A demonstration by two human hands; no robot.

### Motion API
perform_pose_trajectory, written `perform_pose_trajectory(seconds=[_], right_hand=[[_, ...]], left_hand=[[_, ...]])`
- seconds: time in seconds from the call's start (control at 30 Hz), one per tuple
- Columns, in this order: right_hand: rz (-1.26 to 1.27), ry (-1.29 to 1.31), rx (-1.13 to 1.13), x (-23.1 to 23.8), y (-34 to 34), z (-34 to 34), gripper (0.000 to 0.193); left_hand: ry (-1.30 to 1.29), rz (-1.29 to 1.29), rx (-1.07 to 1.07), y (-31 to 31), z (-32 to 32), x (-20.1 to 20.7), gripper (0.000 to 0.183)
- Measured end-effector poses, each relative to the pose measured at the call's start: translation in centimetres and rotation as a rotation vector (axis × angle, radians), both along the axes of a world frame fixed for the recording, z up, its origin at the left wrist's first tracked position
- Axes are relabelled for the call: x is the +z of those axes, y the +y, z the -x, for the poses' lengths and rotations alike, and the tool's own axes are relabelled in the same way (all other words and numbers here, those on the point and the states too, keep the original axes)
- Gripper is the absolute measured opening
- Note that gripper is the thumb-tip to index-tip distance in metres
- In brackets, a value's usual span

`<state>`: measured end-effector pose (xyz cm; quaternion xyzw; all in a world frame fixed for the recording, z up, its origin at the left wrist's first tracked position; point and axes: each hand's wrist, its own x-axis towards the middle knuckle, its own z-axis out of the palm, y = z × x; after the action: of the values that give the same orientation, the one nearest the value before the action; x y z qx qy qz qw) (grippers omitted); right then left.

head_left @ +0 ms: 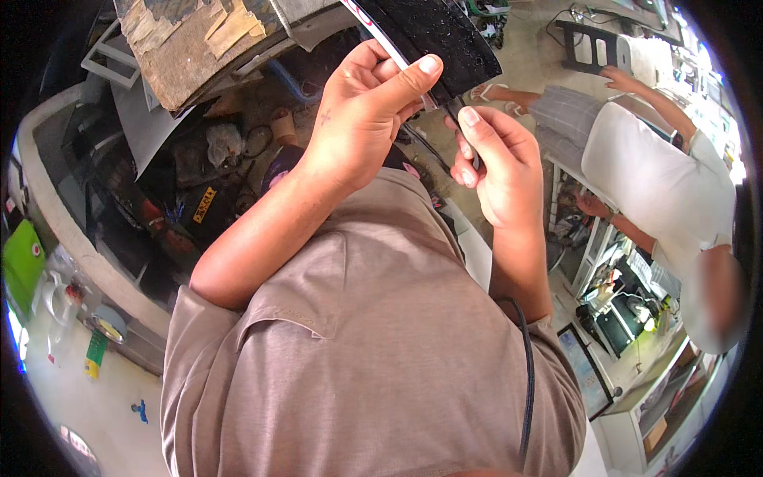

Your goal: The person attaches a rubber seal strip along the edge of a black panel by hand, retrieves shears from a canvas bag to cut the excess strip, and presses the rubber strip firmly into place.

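**Upper centre of the frame: black panel slants between two closed hands**

Just above the middle of the frame, a flat, glossy black panel with pale specks (453, 48) is cut off by the top edge, so its full length cannot be told. Its visible long side, edged by a white strip with red marks (381, 36), runs from the top edge down and rightward; the near end points toward the lower right.

The left hand (362, 111) is closed around that white-edged side, thumb laid along it and pointing to the upper right, fingers curled beneath. The right hand (509, 163) is nearly closed, thumb and fingers pinching a slim black rod-like piece (455, 110) at the panel's near end; whether the two are joined cannot be told. A thin black cord (429, 145) slants just below, between the hands.
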<state>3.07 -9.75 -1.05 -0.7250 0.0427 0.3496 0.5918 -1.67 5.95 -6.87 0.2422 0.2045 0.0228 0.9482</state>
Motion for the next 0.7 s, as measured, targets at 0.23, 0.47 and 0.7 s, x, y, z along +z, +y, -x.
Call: perform_pose_trajectory(seconds=[0.23,0.47,0.7], right_hand=[[-0.218,0.373,-0.19,-0.7,-0.3,-0.1,0.025],[-0.16,0.259,-0.097,-1.0,-1.0,-0.4,0.027],[-0.203,0.137,-0.099,-1.9,-0.5,0.2,0.022]], left_hand=[[0.026,-0.035,-0.012,-0.2,-0.1,-0.4,0.029],[0.017,-0.006,0.018,-0.3,-0.1,0.1,0.031],[-0.014,0.032,0.016,-0.1,-0.1,0.1,0.029]])
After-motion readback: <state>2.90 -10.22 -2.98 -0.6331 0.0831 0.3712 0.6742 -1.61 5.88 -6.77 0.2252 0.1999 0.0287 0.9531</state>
